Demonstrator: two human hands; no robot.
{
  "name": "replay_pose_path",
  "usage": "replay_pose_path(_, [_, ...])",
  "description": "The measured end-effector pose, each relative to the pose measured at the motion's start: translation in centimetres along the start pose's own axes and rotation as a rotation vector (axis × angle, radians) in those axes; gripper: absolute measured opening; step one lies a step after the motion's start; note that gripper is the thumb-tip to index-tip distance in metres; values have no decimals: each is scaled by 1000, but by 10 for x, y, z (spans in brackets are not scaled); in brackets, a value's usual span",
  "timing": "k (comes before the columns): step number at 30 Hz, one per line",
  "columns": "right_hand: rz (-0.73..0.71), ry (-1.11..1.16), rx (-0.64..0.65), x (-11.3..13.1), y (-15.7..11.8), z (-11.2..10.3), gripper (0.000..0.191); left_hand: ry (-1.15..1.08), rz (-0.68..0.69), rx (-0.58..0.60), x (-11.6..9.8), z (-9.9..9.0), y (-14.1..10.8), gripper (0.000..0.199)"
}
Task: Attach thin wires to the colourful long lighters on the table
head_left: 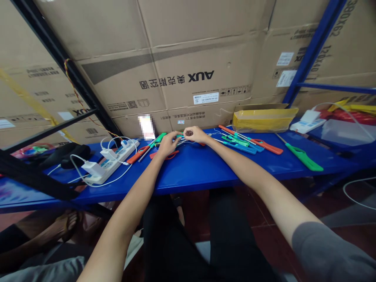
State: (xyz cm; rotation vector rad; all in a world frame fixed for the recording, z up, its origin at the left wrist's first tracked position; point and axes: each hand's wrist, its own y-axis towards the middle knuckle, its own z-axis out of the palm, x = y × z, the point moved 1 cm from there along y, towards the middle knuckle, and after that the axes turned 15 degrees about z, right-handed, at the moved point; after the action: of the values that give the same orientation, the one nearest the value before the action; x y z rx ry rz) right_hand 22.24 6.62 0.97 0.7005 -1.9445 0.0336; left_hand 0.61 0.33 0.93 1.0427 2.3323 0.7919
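Both of my hands meet at the back of the blue shelf, near the cardboard. My left hand [168, 144] has its fingers curled round a small green piece [179, 136], mostly hidden by the fingers. Close beside it, my right hand [194, 134] is in a pinch; whatever lies between its fingertips is too small to tell. Under and beside the left hand are a red lighter part [172, 155] and thin metal rods. To the left lies an orange long-neck lighter [138, 154] with a green one [160, 139] behind it. Several more, including a blue one [242, 147] and an orange one [267, 146], lie right of my hands.
A white power strip [113, 162] with chargers and cables stands left. A blurred-out bright screen [147, 127] leans on the cardboard. At right are a green lighter [304, 156], a yellow box [264, 120] and another power strip [307, 124]. Metal posts flank the shelf.
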Motion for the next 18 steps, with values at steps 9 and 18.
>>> replay_pose_path(9, [0,60,23,5,-3,0,15,-64,-76,-29,5,4,-2,21])
replay_pose_path(18, [4,108,53,8,-3,3,14,-52,-34,-22,3,4,1,26])
